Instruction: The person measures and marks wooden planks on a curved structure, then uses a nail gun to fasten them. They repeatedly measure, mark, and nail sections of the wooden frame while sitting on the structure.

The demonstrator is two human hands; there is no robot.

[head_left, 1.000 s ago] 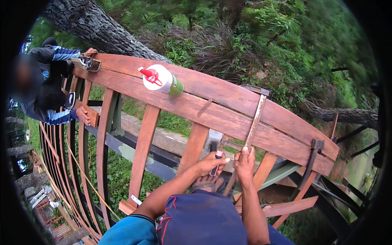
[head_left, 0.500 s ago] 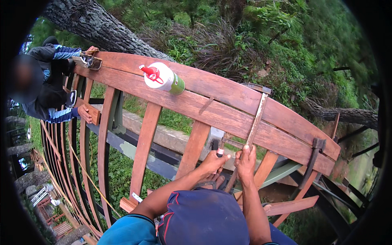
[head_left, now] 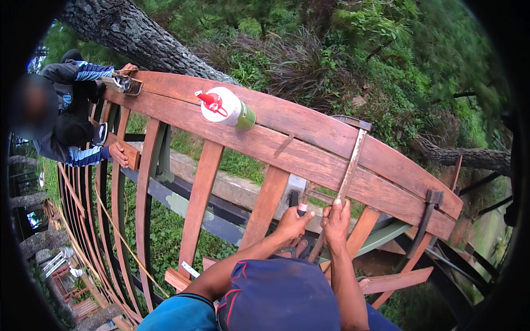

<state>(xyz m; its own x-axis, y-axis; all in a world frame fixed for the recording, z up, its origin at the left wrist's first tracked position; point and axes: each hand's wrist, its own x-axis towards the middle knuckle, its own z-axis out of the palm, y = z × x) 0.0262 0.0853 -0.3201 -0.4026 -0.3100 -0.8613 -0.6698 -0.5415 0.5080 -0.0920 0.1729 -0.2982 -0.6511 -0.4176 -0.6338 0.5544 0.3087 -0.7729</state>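
Observation:
A rusty bar clamp (head_left: 352, 160) spans two reddish-brown wooden rail boards (head_left: 309, 157), its fixed jaw at their far edge. My left hand (head_left: 293, 226) is closed round the clamp's screw handle, below the near board. Just to its right, my right hand (head_left: 335, 222) grips the clamp's long bar. A white glue bottle (head_left: 225, 105) with a red cap and green label stands on the boards, left of the clamp. Another dark clamp (head_left: 422, 223) holds the boards near their right end.
At the left, a co-worker (head_left: 72, 105) keeps one hand by a metal hand plane (head_left: 124, 84) and the other on a wooden piece (head_left: 131, 156). Upright slats (head_left: 201, 193) run beneath the rail. A tree trunk (head_left: 143, 41) and shrubs lie beyond. A loose board (head_left: 397, 280) sits lower right.
The whole view has shifted slightly, so things appear a little farther right and lower. Both my hands keep their hold on the clamp, with little visible movement along it.

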